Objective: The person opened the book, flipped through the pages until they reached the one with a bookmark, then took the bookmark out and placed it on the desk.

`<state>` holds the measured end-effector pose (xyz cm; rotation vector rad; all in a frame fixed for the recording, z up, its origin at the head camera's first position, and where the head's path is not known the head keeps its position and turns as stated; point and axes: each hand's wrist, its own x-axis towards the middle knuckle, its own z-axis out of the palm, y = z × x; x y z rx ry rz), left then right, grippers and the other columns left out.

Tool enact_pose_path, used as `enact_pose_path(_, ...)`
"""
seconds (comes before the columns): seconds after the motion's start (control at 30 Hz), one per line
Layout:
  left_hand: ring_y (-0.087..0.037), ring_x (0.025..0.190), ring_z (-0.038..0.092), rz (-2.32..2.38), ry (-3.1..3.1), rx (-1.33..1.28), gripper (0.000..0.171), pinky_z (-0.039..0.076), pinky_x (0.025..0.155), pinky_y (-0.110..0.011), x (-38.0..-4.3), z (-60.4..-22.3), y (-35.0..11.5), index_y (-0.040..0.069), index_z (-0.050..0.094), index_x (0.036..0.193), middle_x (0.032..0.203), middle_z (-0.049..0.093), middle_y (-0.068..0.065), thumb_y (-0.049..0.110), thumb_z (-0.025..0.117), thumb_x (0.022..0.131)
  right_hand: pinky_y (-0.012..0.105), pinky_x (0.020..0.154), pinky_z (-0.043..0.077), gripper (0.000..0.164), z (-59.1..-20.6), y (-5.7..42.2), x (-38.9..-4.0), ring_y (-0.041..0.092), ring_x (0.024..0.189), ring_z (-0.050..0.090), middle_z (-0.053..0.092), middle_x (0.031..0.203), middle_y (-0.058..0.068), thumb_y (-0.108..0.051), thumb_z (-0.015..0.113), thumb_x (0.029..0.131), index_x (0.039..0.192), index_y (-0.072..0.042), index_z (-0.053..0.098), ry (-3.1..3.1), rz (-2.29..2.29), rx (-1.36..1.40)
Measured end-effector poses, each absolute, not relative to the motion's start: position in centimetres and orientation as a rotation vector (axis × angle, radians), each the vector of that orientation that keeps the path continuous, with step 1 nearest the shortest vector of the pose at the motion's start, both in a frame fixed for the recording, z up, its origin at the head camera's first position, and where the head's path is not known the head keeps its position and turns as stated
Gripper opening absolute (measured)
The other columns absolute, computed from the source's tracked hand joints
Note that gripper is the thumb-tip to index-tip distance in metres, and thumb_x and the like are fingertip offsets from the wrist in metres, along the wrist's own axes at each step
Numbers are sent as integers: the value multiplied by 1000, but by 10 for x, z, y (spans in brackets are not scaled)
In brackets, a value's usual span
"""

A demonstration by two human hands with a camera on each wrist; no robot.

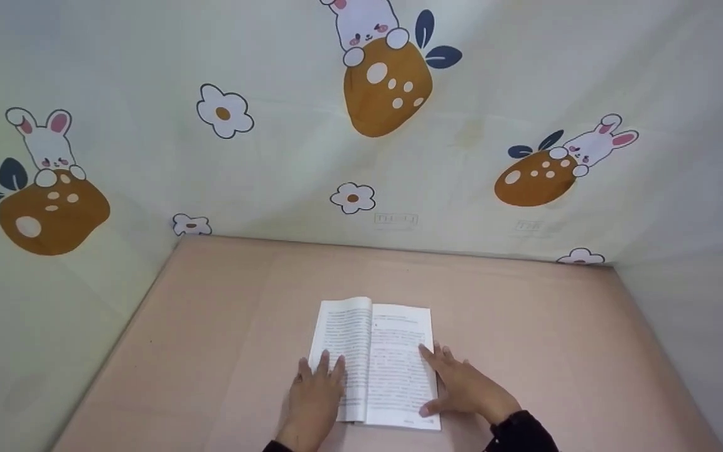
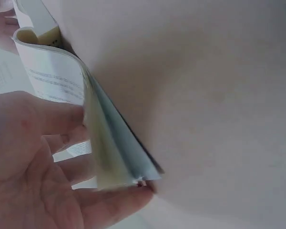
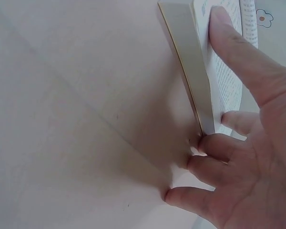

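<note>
An open book (image 1: 399,370) lies on the table with printed text on both pages. My left hand (image 1: 316,395) rests on the left page, fingers stretched forward. In the left wrist view, this hand (image 2: 33,152) has its fingers along the outer edge of the slightly fanned page stack (image 2: 117,143). My right hand (image 1: 468,386) lies at the book's right side, thumb and index finger on the right page. The right wrist view shows the thumb (image 3: 238,47) on the page and the other fingers spread beside the book's thick edge (image 3: 195,67), some touching the table.
A pinkish-beige tabletop (image 1: 223,326) surrounds the book. Pale fabric walls (image 1: 273,169) with rabbit, fruit and flower prints enclose it at the back and both sides. Dark sleeves (image 1: 521,433) show at the wrists.
</note>
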<state>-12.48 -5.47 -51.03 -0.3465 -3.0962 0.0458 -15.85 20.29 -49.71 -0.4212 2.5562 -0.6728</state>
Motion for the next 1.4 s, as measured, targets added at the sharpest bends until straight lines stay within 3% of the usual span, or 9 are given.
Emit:
enact_pose_path(0.23,-44,122,45,-100,-3124,-333,79,40,102,-45,-130,-508,-47,-2,58,120,125,55,-27,65,50,79,65,109,10,113,-496,206,-158,45,140,10,10,150,31,-45,81,60,148,-7,21,2524,-717,-457)
enact_pose_path(0.33,-41,119,48,-145,-3138,-305,92,43,99,-43,-133,-508,-43,-8,58,115,121,55,-30,73,53,71,65,109,9,113,-496,206,-158,46,140,9,10,150,31,-44,82,60,148,-7,21,2515,-727,-455)
enact_pose_path(0.47,-35,102,56,-178,-3149,-263,93,53,81,-38,-136,-507,-37,-10,56,113,117,55,-27,70,61,69,64,109,8,114,-495,205,-159,45,140,8,9,151,29,-45,81,60,148,-8,21,2505,-721,-440)
enact_pose_path(0.57,-33,88,58,-203,-3140,-280,84,55,65,-33,-137,-508,-33,-6,51,118,120,51,-23,62,66,72,64,110,7,114,-495,205,-159,44,140,7,8,152,28,-46,81,59,148,-8,20,2500,-718,-432)
enact_pose_path(0.7,-33,76,60,-117,-3071,-377,72,53,54,-29,-134,-511,-29,10,47,131,132,47,-21,55,64,78,63,110,7,115,-494,205,-159,44,141,8,7,152,27,-46,81,59,149,-9,19,2493,-700,-418)
enact_pose_path(0.8,-38,77,62,-20,-3040,-409,66,54,60,-33,-131,-515,-25,25,48,135,139,42,-23,61,58,80,63,110,8,114,-494,205,-159,44,140,8,7,152,28,-45,81,60,149,-8,19,2492,-689,-425)
enact_pose_path(0.9,-45,80,61,49,-3030,-413,71,55,64,-39,-128,-517,-21,30,49,134,139,40,-27,71,52,76,64,110,8,115,-494,206,-158,45,140,7,6,152,29,-44,81,59,149,-7,18,2493,-691,-445)
enact_pose_path(1.07,-54,88,58,117,-3056,-378,86,56,56,-39,-124,-516,-13,40,42,137,141,35,-32,85,44,65,65,109,7,117,-494,206,-159,47,139,5,4,151,32,-46,81,59,149,-7,16,2487,-678,-463)
enact_pose_path(1.4,-56,94,55,82,-3070,-361,84,56,59,-45,-123,-516,-11,46,41,135,141,32,-33,86,46,61,65,109,5,119,-492,206,-159,47,140,2,1,151,31,-43,82,58,149,-7,14,2464,-685,-466)
